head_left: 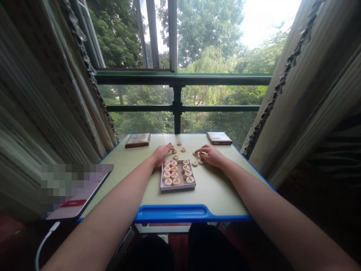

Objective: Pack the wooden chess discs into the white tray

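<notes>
Several loose xiangqi pieces (183,149) lie on your pale counter (228,184), beyond and to the right of the shallow box (178,187). Inside it, two columns of red-marked pieces (174,175) fill the left side, one column the right. Your left hand (163,154) is at a piece beyond the box; your right hand (212,155) is at others beside it. Whether either grip is clamped or apart, you cannot tell.

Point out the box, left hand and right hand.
Box (181,172): head view, bare inside bottom, near its middle.
Left hand (161,153): head view, back of the hand.
Right hand (212,154): head view, back of the hand.
</notes>
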{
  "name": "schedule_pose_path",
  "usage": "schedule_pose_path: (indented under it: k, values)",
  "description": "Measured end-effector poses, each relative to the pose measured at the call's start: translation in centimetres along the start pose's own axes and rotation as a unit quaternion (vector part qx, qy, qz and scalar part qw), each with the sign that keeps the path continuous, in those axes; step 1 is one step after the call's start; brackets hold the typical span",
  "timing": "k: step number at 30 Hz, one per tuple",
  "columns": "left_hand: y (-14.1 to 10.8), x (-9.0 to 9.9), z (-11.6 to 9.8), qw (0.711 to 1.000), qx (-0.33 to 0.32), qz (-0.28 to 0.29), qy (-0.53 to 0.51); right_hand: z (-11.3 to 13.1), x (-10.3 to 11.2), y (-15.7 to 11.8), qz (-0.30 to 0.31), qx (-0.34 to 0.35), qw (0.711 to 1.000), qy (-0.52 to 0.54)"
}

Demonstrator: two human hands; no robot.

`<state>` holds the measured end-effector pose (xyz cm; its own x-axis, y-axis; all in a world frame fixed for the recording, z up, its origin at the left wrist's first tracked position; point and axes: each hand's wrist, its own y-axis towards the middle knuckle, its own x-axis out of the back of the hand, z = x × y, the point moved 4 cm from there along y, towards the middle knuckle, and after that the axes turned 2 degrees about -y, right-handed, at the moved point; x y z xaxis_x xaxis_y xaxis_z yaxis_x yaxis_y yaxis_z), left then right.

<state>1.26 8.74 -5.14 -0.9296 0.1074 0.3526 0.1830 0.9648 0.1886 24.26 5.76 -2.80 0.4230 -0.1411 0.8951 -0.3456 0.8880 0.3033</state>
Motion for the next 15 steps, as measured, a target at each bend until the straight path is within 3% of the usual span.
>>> schedule_pose_path:
  k: [10,15]
  values:
    - [0.07,0.11,-0.40,0.997,-0.022,-0.010,0.078,-0.38,0.19,-0.14,0.025,-0.023,0.999,0.006]
    - [0.24,0.38,0.22,0.998,0.010,-0.024,0.059,-0.88,0.08,0.03,0.018,-0.027,0.999,-0.004]
